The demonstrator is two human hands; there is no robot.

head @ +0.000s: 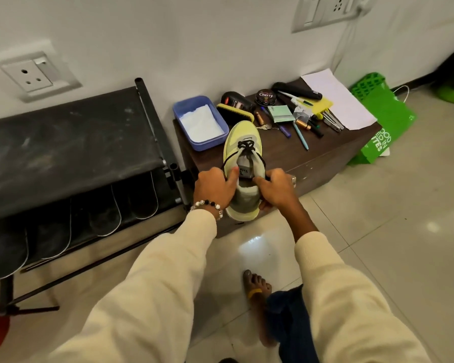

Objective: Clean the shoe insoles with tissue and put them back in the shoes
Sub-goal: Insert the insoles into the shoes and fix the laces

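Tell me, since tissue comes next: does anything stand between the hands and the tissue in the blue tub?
Only the yellow shoe that both hands grip: left hand, right hand. Its toe points toward the blue tub; the tissue lies uncovered.

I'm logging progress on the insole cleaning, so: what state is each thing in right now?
Yellow shoe: upright on the cabinet edge, laces tied, held at the collar.
Left hand: grips the shoe's left side.
Right hand: grips the shoe's right side.
Blue tray: open, white tissue inside.
Polish tin: lid on.
Green bag: leaning against the cabinet.
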